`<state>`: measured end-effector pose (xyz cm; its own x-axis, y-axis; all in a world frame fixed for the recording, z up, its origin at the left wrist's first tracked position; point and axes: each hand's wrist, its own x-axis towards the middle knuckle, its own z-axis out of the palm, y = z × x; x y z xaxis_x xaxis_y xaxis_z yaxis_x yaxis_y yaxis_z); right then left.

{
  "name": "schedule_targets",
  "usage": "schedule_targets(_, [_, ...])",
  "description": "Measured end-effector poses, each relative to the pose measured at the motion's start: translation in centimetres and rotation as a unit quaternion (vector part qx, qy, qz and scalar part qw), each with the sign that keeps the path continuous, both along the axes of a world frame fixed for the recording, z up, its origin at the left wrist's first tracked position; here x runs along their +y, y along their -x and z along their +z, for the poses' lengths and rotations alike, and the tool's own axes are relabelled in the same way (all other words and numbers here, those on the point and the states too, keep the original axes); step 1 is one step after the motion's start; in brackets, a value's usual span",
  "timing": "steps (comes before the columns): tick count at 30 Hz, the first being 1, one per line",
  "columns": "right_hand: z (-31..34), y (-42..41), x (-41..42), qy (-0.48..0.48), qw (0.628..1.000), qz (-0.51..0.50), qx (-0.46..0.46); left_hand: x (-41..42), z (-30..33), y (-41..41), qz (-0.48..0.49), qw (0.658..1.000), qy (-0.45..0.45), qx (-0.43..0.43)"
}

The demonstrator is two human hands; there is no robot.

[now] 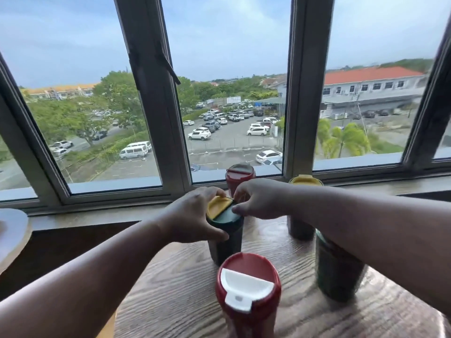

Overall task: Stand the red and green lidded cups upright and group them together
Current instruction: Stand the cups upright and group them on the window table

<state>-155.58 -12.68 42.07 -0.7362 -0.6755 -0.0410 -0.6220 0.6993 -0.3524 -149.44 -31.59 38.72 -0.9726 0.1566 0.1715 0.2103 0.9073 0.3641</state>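
A green cup (225,245) with a yellow flip tab stands upright in the middle of the wooden table (175,289). My left hand (195,215) grips its lid and upper body from the left. My right hand (258,200) pinches the lid's rim from the right. In front stands a red cup (247,289) with a white flip tab. A second red cup (240,178) stands behind, by the window. A green cup (338,272) stands at the right, partly hidden under my right forearm. Behind it is a dark cup with a yellow lid (305,180).
The window frame and sill (102,213) run along the far edge of the table. A pale round tabletop (12,232) shows at the far left. Bare wood lies to the left of the cups and at the front right.
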Motion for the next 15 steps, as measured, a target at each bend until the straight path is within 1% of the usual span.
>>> schedule_targets(5, [0.2,0.4,2.0,-0.013,0.999,-0.038,0.0,1.6,-0.5,2.0,-0.027,1.0,-0.01,-0.01])
schedule_targets(11, [-0.1,0.8,2.7,-0.012,0.999,-0.038,-0.015,1.9,-0.5,2.6,-0.039,0.999,0.004,-0.02])
schedule_targets(15, [-0.5,1.3,2.5,-0.01,0.999,-0.028,-0.02,1.7,-0.4,2.7,-0.031,0.999,0.008,-0.028])
